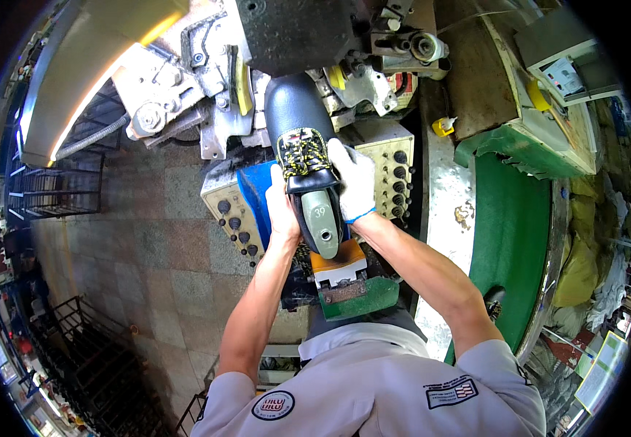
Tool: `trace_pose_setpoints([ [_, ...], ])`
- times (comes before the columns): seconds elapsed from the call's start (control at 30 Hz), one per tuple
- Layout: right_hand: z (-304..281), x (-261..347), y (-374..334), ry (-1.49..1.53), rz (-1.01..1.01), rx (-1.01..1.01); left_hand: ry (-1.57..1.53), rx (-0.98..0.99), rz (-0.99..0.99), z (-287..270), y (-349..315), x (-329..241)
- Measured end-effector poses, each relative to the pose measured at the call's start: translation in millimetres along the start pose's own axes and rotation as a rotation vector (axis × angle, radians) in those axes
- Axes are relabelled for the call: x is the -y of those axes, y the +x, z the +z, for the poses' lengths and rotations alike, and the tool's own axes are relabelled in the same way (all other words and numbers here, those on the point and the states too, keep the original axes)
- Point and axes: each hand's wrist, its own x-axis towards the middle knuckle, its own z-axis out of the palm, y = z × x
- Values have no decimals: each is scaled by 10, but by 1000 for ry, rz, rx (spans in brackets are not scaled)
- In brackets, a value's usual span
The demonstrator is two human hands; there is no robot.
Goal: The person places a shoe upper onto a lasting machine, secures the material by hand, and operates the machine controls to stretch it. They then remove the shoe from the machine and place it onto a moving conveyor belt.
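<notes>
Black shoe (293,109) just nearside of the dark block (293,36), my left hand (282,207) and gloved right hand (357,178) clasping its sides, fingers (340,162) pressed against it; I'd keep pressure even, holding it square to the block.

warm glow along the upper-left hood (82,69), white glare on machine metal (156,81), curved edges, black corners

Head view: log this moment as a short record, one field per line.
Held: black shoe with yellow-and-black laces, on a grey shoe form
Left hand: against the shoe's left side
Right hand: white-gloved, against its right side
Toe: pointing away from the person, toward the machine
Flanking: pale boxes with dark knobs, left and right
Right: green strip carrying what looks like another dark shoe
</notes>
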Motion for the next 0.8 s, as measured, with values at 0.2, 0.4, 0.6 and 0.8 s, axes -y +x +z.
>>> trace_pose_setpoints([
  [0.2, -22, 63, -43, 31, 100, 42, 274, -146, 24, -244, -42, 121],
  [0.4, -1387, -117, -463, 618, 174, -6, 814, -549, -89, -881, -1139, 931],
  [0.6, -2048, -60, -1181, 342, 233, -152, 1023, -507, -243, -1019, -1495, 1968],
  [0.8, -2030, -25, -1333, 183, 281, -120, 1122, -566, -173, -982, -1369, 1933],
])
